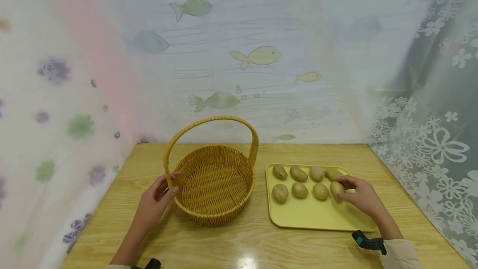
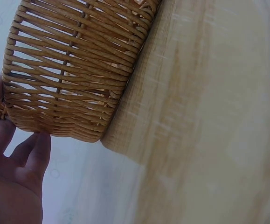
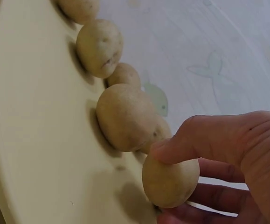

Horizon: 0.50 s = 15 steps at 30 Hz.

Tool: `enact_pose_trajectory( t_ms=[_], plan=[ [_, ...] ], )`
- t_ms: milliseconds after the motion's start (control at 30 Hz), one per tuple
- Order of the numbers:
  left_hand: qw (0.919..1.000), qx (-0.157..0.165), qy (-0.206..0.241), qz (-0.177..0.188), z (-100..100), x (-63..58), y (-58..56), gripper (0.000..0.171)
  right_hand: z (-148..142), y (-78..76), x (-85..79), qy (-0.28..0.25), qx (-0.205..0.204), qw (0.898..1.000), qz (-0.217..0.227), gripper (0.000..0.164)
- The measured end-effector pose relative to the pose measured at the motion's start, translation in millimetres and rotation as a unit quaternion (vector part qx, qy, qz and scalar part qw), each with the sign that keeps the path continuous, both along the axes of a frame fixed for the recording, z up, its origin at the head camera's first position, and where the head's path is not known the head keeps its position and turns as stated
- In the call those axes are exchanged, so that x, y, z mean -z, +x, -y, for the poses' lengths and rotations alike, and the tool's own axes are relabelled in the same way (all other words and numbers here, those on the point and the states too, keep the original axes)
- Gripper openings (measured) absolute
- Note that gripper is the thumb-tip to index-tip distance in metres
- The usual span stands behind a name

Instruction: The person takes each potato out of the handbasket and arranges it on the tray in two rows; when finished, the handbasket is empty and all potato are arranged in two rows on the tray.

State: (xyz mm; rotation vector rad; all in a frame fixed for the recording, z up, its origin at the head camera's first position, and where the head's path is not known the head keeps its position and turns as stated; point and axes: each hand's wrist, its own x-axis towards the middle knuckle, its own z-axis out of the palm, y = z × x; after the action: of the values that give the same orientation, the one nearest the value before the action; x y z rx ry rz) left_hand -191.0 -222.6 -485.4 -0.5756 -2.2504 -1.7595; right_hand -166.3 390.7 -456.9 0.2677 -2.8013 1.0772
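Note:
A round wicker basket [image 1: 214, 215] with a tall arched handle stands on the table, left of centre. My left hand [image 1: 154, 200] holds its left side where the handle meets the rim, thumb and fingers around that spot. In the left wrist view the fingers [image 2: 39, 151] lie against the woven wall [image 2: 69, 70]. On the right, my right hand [image 1: 360, 196] pinches a potato [image 1: 337, 189] between thumb and fingers at the right end of the front row. The right wrist view shows this potato [image 3: 171, 182] with the thumb on top of it, over the tray.
A yellow tray [image 1: 317, 217] right of the basket bears several more potatoes in two rows, such as a front-left one [image 1: 280, 193]. The wooden table [image 1: 209, 246] is bordered by a fish-patterned curtain [image 1: 224, 74] behind and flowered curtains at both sides.

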Motion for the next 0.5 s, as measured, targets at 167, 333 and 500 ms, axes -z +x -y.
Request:
enact_pose_trajectory(
  t_ms=[167,333,500],
  plan=[
    [1.0,0.001,-0.002,-0.003,1.8,-2.6,-0.6,0.038,3.4,-1.0,-0.2,0.029,-0.004,1.0,-0.001,0.045],
    [1.0,-0.002,-0.001,-0.005,1.0,-4.4,-0.5,0.035,4.2,-3.2,0.5,0.056,-0.014,0.998,0.007,0.047],
    [1.0,-0.001,0.0,-0.006,0.8,-5.2,-0.9,0.036,5.0,-2.0,-1.9,0.066,-0.014,0.998,0.0,0.048]
  ],
)
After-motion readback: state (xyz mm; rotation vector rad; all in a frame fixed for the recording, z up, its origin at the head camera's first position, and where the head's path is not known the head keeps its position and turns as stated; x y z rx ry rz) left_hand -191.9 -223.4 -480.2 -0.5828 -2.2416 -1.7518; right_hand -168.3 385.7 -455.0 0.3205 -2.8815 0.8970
